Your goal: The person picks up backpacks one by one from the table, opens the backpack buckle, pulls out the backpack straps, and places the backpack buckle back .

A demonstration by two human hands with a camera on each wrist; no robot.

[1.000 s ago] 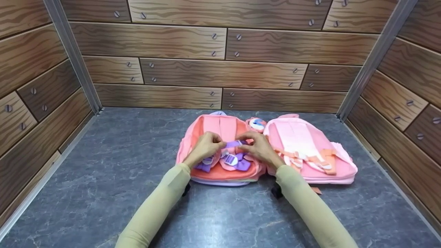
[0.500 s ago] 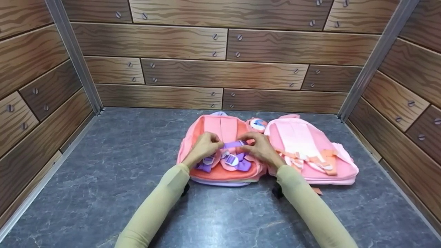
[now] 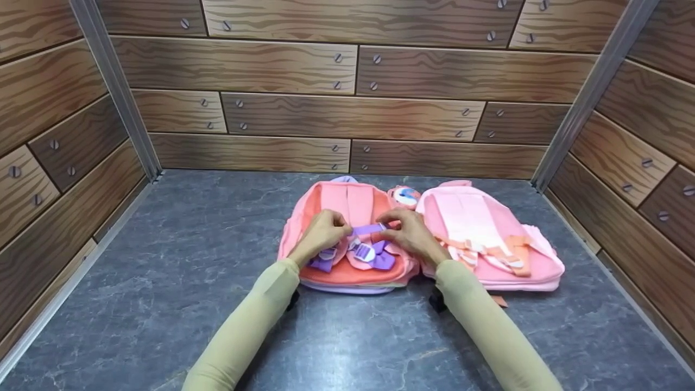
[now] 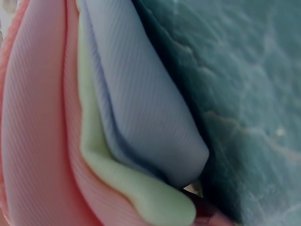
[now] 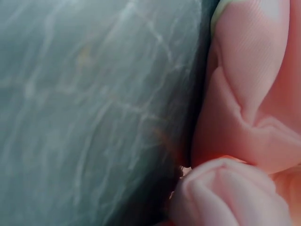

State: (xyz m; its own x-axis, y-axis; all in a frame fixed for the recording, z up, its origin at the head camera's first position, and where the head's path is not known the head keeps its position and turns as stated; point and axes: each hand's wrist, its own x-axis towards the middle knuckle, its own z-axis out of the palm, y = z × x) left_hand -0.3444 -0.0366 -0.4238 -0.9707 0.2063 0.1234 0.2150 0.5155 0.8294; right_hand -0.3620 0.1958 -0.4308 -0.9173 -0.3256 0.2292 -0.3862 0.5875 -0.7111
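Note:
A coral backpack (image 3: 347,195) lies with its strap side up in the head view. Across its middle, a purple strap (image 3: 368,229) runs between both hands. The left hand (image 3: 324,232) pinches the strap's left end with thumb and fingers. At the other end, the right hand (image 3: 408,232) pinches the strap by a small pale slider. Below them, a purple bow with a pale buckle (image 3: 364,251) rests on the bag. The left wrist view shows the bag's layered coral, green and bluish side (image 4: 141,89); folded pink fabric (image 5: 249,94) fills the right wrist view's right side.
A lighter pink backpack (image 3: 461,203) with orange straps (image 3: 518,252) lies against the coral one on the right. A round charm (image 3: 405,196) sits between their tops. Wood-patterned walls (image 3: 347,114) enclose the dark marbled tabletop (image 3: 206,244).
Slightly more of the purple strap shows between the hands than a second ago. Hands and backpacks otherwise stay almost in place.

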